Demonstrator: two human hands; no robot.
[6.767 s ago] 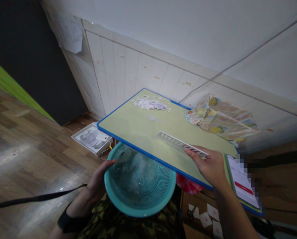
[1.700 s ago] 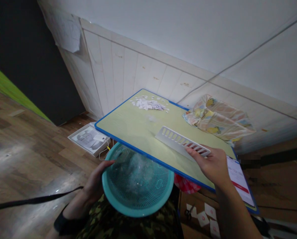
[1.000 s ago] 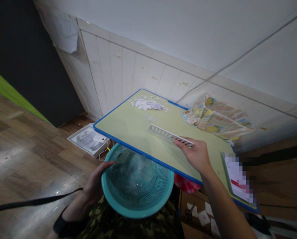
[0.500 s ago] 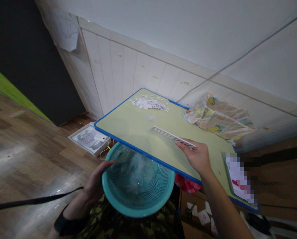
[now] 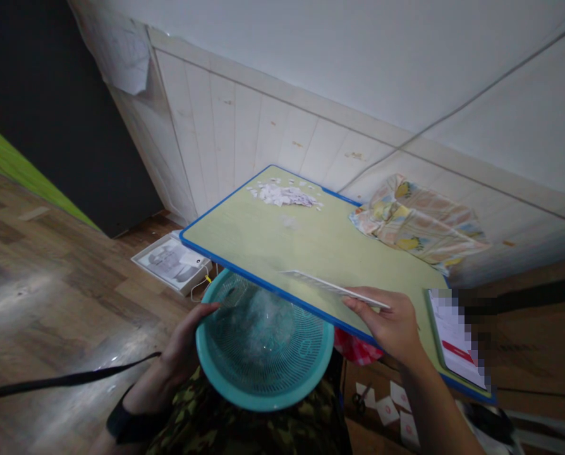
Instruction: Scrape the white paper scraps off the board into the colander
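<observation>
My left hand (image 5: pixel 182 341) grips the left rim of a teal plastic colander (image 5: pixel 266 400), held in front of me below the table's near edge. Pale, fluffy or film-like material (image 5: pixel 266 325) lies inside it; its kind is unclear. My right hand (image 5: pixel 391 322) is closed around one end of a long, flat white slotted strip (image 5: pixel 323 282). The strip's far end points left over the light-green table (image 5: pixel 244 237), close to its blue near edge. A small whitish smudge of bits (image 5: pixel 288 222) lies beyond the strip.
Torn white paper pieces (image 5: pixel 285 194) are heaped at the table's far corner. A patterned cloth (image 5: pixel 415 224) lies along the wall side, and a clipboard with papers (image 5: pixel 457 344) at the right end. A white box (image 5: pixel 171 262) sits on the floor; scissors (image 5: pixel 361 399) and cards (image 5: pixel 387 411) lie below right.
My right hand has moved toward me and slightly right with the strip, which now shows more edge-on near the table's front edge. My left hand stays on the colander.
</observation>
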